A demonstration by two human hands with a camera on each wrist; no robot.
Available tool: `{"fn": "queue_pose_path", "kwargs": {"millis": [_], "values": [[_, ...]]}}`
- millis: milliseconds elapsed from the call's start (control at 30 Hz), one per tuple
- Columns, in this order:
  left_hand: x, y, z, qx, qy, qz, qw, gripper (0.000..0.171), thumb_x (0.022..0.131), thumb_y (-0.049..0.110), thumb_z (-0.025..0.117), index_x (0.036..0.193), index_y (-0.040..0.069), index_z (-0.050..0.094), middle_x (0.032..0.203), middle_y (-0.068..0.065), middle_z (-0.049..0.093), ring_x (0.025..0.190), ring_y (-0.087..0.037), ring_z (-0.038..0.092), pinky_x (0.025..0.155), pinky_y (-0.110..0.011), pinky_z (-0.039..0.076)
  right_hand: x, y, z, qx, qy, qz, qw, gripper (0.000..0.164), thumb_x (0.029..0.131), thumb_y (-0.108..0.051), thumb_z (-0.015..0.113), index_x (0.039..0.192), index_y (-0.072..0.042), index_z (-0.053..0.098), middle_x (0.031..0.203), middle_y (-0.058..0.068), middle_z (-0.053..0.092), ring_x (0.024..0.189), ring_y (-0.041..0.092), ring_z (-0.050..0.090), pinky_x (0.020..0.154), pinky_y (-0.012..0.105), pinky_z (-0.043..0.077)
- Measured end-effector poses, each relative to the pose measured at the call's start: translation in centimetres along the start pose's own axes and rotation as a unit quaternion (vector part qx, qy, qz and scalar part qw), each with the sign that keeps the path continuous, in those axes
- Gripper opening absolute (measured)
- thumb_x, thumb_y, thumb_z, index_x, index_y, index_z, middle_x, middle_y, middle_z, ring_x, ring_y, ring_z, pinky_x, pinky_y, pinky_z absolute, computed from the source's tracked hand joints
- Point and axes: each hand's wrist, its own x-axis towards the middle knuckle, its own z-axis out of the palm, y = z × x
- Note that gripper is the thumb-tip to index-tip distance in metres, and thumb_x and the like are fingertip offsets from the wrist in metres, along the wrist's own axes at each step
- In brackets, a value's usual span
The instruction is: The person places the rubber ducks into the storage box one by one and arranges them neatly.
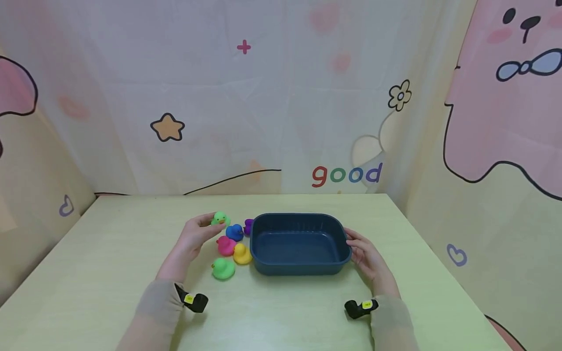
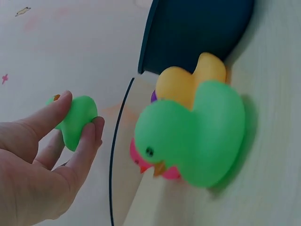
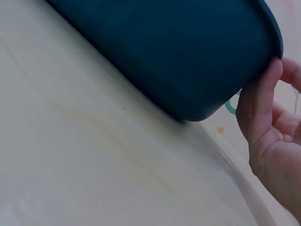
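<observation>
Nearest first: two pale sleeves (image 1: 153, 304), one per forearm, each with a black wrist device (image 1: 195, 302) bearing a yellow label, above a pale wooden tabletop (image 1: 272, 317).

Item: green duck (image 1: 223, 269), upright on the table, bill to the left, foremost of six toy ducks.

Item: yellow duck (image 1: 242, 254), upright, just beside the left end of the basin.

Item: right hand (image 1: 368, 257), at the basin's right end; fingers loosely bent, tips touching it near the rim.

Item: pink duck (image 1: 226, 246), on the table, left of the yellow one.

Item: basin (image 1: 300, 269), dark blue, rectangular with rounded corners, set level on the table between the hands, its opening upward.

Item: left hand (image 1: 196, 235), thumb and fingers pinching the light green duck (image 1: 221, 218), which is raised off the table, left of the basin.

Item: blue duck (image 1: 234, 233), behind the pink one.

Item: purple duck (image 1: 248, 227), partly hidden by the basin's left edge.

Farthest: a printed cloth backdrop (image 1: 263, 97), with orange star (image 1: 167, 127), outlined flower (image 1: 400, 95) and multicoloured lettering "good" (image 1: 347, 174).
</observation>
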Motion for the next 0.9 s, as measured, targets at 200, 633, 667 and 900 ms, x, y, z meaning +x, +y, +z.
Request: {"fn": "queue_pose_path", "kwargs": {"millis": [200, 633, 667, 900], "values": [[1.1, 0.7, 2.6, -0.063, -0.017, -0.011, 0.9978, 0.060, 0.095, 0.013, 0.064, 0.148, 0.000, 0.038, 0.138, -0.020, 0.048, 0.119, -0.024, 0.058, 0.108, -0.033, 0.042, -0.2, 0.0, 0.2, 0.013, 0.003, -0.002, 1.000, 0.044, 0.100, 0.007, 0.033, 0.110, -0.018, 0.068, 0.102, -0.004, 0.067, 0.078, 0.005, 0.065, 0.068, 0.015, 0.055], [2.5, 2.5, 10.8, -0.143, -0.040, -0.001, 0.9889, 0.052, 0.088, -0.002, 0.068, 0.138, -0.002, 0.052, 0.121, -0.015, 0.060, 0.091, -0.009, 0.067, 0.093, -0.027, 0.052, -0.1, 0.0, 0.3, 0.004, 0.015, -0.003, 1.000, 0.042, 0.100, 0.006, 0.036, 0.109, -0.019, 0.068, 0.101, -0.004, 0.065, 0.074, 0.004, 0.064, 0.065, 0.015, 0.054], [2.5, 2.6, 11.5, -0.143, -0.044, 0.001, 0.9887, 0.051, 0.088, -0.003, 0.068, 0.137, -0.002, 0.053, 0.122, -0.017, 0.059, 0.094, -0.011, 0.067, 0.096, -0.030, 0.051, -0.1, 0.1, 0.3, 0.000, 0.017, -0.004, 1.000, 0.042, 0.100, 0.007, 0.036, 0.108, -0.019, 0.068, 0.100, -0.004, 0.065, 0.074, 0.004, 0.064, 0.065, 0.015, 0.053], [2.8, 3.5, 15.9, -0.135, -0.057, 0.008, 0.9891, 0.047, 0.088, -0.001, 0.069, 0.133, -0.004, 0.056, 0.124, -0.022, 0.059, 0.109, -0.029, 0.067, 0.098, -0.036, 0.050, -0.2, -0.1, 0.2, 0.013, 0.005, 0.002, 1.000, 0.043, 0.101, 0.006, 0.034, 0.109, -0.020, 0.067, 0.103, -0.005, 0.066, 0.076, 0.003, 0.065, 0.067, 0.015, 0.054]]}}
